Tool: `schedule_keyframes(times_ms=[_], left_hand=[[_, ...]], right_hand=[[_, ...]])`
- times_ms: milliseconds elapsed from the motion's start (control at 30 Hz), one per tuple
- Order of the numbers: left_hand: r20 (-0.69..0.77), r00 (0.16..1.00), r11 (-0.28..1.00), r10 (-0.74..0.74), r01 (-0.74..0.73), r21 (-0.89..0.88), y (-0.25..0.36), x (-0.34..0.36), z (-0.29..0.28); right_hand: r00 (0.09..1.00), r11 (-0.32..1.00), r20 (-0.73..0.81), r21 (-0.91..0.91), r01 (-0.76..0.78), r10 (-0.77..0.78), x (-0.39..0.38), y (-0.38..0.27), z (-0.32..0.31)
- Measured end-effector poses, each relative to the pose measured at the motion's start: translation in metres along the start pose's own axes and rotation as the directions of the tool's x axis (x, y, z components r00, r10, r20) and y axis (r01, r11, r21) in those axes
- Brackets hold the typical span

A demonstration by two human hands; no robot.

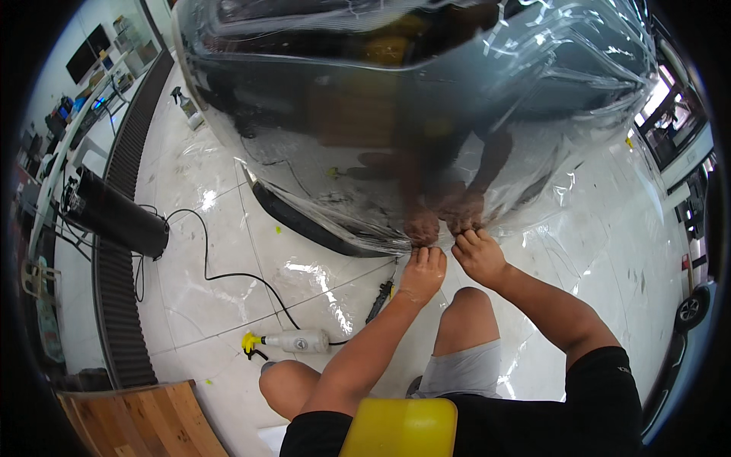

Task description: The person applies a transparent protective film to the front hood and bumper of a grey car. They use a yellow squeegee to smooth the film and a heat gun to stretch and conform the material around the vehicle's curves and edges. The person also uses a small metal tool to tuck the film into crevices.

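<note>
A large dark glossy car body panel (350,114), draped in wrinkled clear film (563,84), fills the upper middle. My left hand (422,273) is closed on the film's lower edge, beside the end of a black trim strip (297,225). Just to its right, my right hand (477,257) also pinches the film edge, fingers curled against the panel's bottom. Both hands show reflected in the dark surface. Below my left hand lies a dark tool (381,301) with a cord, partly hidden by my forearm.
A white spray bottle (301,340) with yellow head lies left of my legs on the tiled floor (190,297). A black cylinder (114,213) with cables, another sprayer (186,107), a cluttered counter (84,122) and wooden board (141,419) are left. A car wheel (690,308) shows at far right.
</note>
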State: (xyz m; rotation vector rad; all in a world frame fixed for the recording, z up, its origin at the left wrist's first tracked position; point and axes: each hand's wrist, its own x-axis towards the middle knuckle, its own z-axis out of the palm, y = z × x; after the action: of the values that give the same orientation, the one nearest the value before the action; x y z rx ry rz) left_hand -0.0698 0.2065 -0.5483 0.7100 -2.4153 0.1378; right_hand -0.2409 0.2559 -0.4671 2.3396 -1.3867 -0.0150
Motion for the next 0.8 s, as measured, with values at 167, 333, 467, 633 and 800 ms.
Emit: schedule_keyframes(times_ms=[167, 333, 467, 633, 800], left_hand=[[-0.031, 0.999, 0.999, 0.019, -0.02, -0.045, -0.016, -0.003, -0.009], [-0.053, 0.996, 0.978, -0.077, 0.065, -0.2, -0.02, -0.02, -0.017], [0.469, 0.406, -0.095, -0.784, 0.669, -0.737, 0.021, -0.025, -0.029], [0.714, 0.517, -0.866, -0.472, -0.118, -0.486, -0.011, -0.031, -0.015], [0.648, 0.585, -0.872, -0.488, -0.294, -0.392, -0.011, -0.04, -0.008]], right_hand=[[0.999, 0.996, -0.044, 0.086, 0.011, -0.007, 0.001, 0.002, 0.004], [0.997, 0.99, -0.071, 0.137, 0.042, -0.033, 0.001, -0.005, 0.008], [0.989, 0.99, -0.141, 0.128, 0.058, -0.04, -0.015, -0.002, 0.009], [0.979, 0.983, -0.201, 0.163, 0.078, -0.045, -0.018, -0.006, 0.012], [0.972, 0.968, -0.23, 0.233, 0.09, -0.035, -0.025, -0.012, 0.01]])
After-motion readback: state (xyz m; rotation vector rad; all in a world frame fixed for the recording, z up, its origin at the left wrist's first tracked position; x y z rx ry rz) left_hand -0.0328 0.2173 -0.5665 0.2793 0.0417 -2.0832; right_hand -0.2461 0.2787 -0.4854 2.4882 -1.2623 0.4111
